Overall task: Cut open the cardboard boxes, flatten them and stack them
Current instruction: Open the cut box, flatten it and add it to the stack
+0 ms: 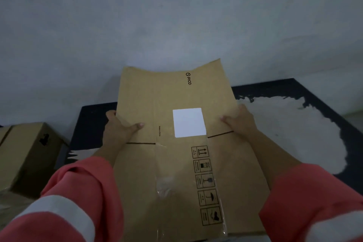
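A flattened brown cardboard box [172, 96] with a white label, a printed logo and handling symbols is held out in front of me, its far flaps bending upward. My left hand [119, 125] grips its left edge, thumb on top and fingers underneath. On the opposite edge my right hand [239, 122] holds it the same way. Clear tape runs down the box's middle seam. Both forearms wear pink sleeves with a grey band.
Under the box lies a dark table [294, 88] with a large worn white patch [294, 124] on the right. A closed cardboard box [29, 153] stands on the floor at the left. A pale wall [176, 15] rises directly behind the table.
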